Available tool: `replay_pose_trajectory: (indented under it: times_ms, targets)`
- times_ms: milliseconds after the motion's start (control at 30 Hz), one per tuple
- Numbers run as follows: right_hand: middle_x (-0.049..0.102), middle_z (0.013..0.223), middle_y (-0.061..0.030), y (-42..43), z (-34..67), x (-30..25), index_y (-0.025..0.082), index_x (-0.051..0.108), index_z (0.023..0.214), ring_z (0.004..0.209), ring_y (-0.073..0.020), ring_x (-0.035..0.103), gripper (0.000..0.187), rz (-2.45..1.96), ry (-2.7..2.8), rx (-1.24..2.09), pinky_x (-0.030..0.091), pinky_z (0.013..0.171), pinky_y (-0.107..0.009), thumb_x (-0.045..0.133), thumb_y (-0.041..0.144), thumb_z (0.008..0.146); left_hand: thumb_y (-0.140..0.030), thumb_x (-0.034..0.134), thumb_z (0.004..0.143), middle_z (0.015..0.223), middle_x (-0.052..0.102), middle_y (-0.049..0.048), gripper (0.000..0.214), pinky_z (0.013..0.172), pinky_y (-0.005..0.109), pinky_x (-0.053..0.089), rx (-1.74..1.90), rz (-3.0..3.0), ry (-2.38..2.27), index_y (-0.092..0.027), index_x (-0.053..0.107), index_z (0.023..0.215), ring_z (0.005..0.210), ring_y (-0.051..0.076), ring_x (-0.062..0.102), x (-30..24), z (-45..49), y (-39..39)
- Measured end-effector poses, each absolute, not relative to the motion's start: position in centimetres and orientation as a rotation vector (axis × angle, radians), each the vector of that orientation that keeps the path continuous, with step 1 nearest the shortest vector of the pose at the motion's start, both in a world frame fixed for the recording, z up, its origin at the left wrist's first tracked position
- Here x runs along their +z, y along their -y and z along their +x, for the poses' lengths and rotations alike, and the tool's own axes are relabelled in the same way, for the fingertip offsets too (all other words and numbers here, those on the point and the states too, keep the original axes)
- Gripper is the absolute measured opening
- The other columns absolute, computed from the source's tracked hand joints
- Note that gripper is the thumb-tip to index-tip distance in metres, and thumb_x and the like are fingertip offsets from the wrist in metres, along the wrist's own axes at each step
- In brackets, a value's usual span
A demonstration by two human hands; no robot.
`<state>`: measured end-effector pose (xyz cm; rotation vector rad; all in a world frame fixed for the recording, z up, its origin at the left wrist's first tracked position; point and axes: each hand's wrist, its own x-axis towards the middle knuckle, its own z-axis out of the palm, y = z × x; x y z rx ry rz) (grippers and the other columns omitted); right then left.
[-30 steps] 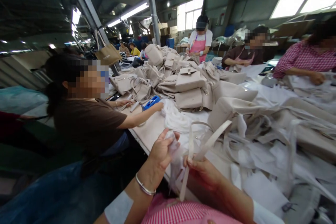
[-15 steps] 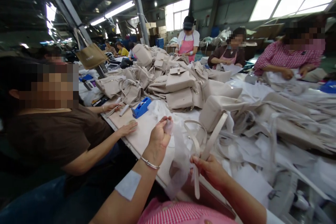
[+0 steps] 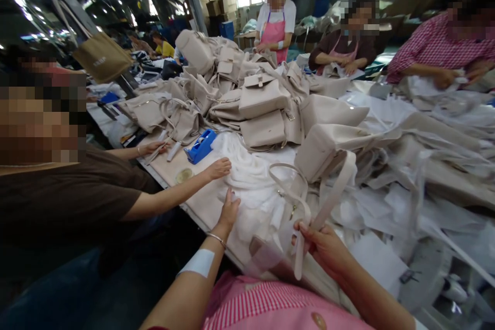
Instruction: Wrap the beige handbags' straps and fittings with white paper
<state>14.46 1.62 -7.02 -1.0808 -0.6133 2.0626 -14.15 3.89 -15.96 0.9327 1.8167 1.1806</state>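
My right hand is closed round a beige bag strap that runs up to a beige handbag in front of me. My left hand reaches out over the table edge, fingers extended, resting on a heap of white wrapping sheets. A thin clear film hangs near my right hand. A co-worker's hand touches the same white heap from the left.
A pile of beige handbags fills the table's middle. A blue tape dispenser sits by the co-worker in brown on my left. Three more people work along the far side. White paper and loose straps cover the right.
My left hand has dropped from a raised pinch on white film and stretched forward onto the white heap. The co-worker's hand moved onto that heap. My view tilted downward.
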Motion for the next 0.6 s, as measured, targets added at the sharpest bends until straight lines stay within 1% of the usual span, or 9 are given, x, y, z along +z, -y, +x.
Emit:
replay_pose_trajectory:
  times_ms: [100, 167, 233, 300, 367, 400, 467, 533, 600]
  targets:
    - [0.067, 0.066, -0.0025, -2.1, 14.2, -7.4, 0.015, 0.074, 0.078, 0.058, -0.0136, 0.063, 0.028, -1.113, 0.572, 2.069, 0.05, 0.058, -0.024, 0.083, 0.038, 0.066, -0.028, 0.049, 0.087, 0.147, 0.04, 0.0144, 0.061, 0.114, 0.042, 0.026, 1.049, 1.17, -1.907, -0.017, 0.035, 0.145, 0.137, 0.026, 0.035, -16.8, -14.6, -1.6]
    - [0.067, 0.066, -0.0027, -2.4, 14.3, -7.6, 0.015, 0.074, 0.079, 0.059, -0.0138, 0.063, 0.027, -1.127, 0.562, 2.071, 0.05, 0.059, -0.024, 0.082, 0.038, 0.067, -0.03, 0.047, 0.09, 0.142, 0.044, 0.014, 0.057, 0.11, 0.045, 0.032, 0.857, 1.468, -2.055, -0.02, 0.037, 0.145, 0.131, 0.028, 0.041, -17.0, -14.8, 0.6]
    - [0.068, 0.066, -0.0025, -2.6, 14.3, -7.8, 0.016, 0.074, 0.079, 0.06, -0.0139, 0.063, 0.026, -1.146, 0.547, 2.073, 0.05, 0.059, -0.024, 0.082, 0.038, 0.067, -0.03, 0.045, 0.091, 0.133, 0.049, 0.0147, 0.053, 0.103, 0.044, 0.04, 0.663, 1.706, -2.186, -0.022, 0.039, 0.143, 0.123, 0.028, 0.049, -16.8, -14.9, 2.8]
    - [0.068, 0.066, -0.0021, -2.7, 14.2, -7.9, 0.016, 0.074, 0.079, 0.06, -0.0141, 0.064, 0.026, -1.168, 0.531, 2.074, 0.049, 0.059, -0.023, 0.082, 0.037, 0.067, -0.031, 0.044, 0.092, 0.121, 0.055, 0.0148, 0.046, 0.097, 0.04, 0.045, 0.577, 1.748, -2.23, -0.018, 0.047, 0.135, 0.112, 0.026, 0.055, -16.7, -14.8, 4.5]
    - [0.067, 0.065, -0.0018, -2.8, 14.0, -7.9, 0.016, 0.074, 0.079, 0.06, -0.0148, 0.064, 0.026, -1.18, 0.524, 2.083, 0.049, 0.059, -0.024, 0.082, 0.038, 0.067, -0.038, 0.045, 0.092, 0.106, 0.059, 0.0127, 0.037, 0.089, 0.036, 0.048, 0.503, 1.655, -2.222, -0.015, 0.057, 0.119, 0.098, 0.023, 0.06, -16.8, -14.5, 5.6]
    - [0.067, 0.065, -0.0017, -2.8, 13.9, -7.9, 0.016, 0.073, 0.078, 0.06, -0.0152, 0.064, 0.027, -1.183, 0.522, 2.089, 0.049, 0.059, -0.025, 0.082, 0.039, 0.067, -0.042, 0.047, 0.09, 0.102, 0.059, 0.0113, 0.037, 0.086, 0.035, 0.049, 0.46, 1.589, -2.212, -0.015, 0.06, 0.112, 0.092, 0.022, 0.06, -16.9, -14.2, 5.9]
    - [0.068, 0.066, -0.0018, -2.8, 13.7, -7.8, 0.016, 0.073, 0.078, 0.06, -0.0155, 0.064, 0.027, -1.184, 0.518, 2.093, 0.049, 0.06, -0.026, 0.082, 0.039, 0.066, -0.047, 0.055, 0.085, 0.103, 0.06, 0.0095, 0.04, 0.083, 0.033, 0.049, 0.393, 1.492, -2.174, -0.017, 0.059, 0.11, 0.088, 0.02, 0.06, -17.1, -13.8, 6.4]
    - [0.068, 0.067, -0.0022, -2.7, 13.6, -7.7, 0.016, 0.072, 0.078, 0.061, -0.0156, 0.064, 0.027, -1.192, 0.519, 2.083, 0.048, 0.061, -0.026, 0.083, 0.038, 0.066, -0.042, 0.064, 0.078, 0.105, 0.061, 0.0078, 0.046, 0.082, 0.031, 0.047, 0.374, 1.429, -2.141, -0.018, 0.057, 0.116, 0.09, 0.02, 0.059, -17.4, -13.7, 6.7]
    - [0.068, 0.067, -0.0026, -2.6, 13.5, -7.5, 0.016, 0.072, 0.078, 0.062, -0.0162, 0.064, 0.028, -1.207, 0.531, 2.071, 0.048, 0.061, -0.027, 0.083, 0.039, 0.065, -0.031, 0.069, 0.071, 0.094, 0.063, 0.0039, 0.039, 0.079, 0.03, 0.045, 0.389, 1.348, -2.113, -0.02, 0.06, 0.108, 0.084, 0.019, 0.058, -17.7, -13.8, 6.9]
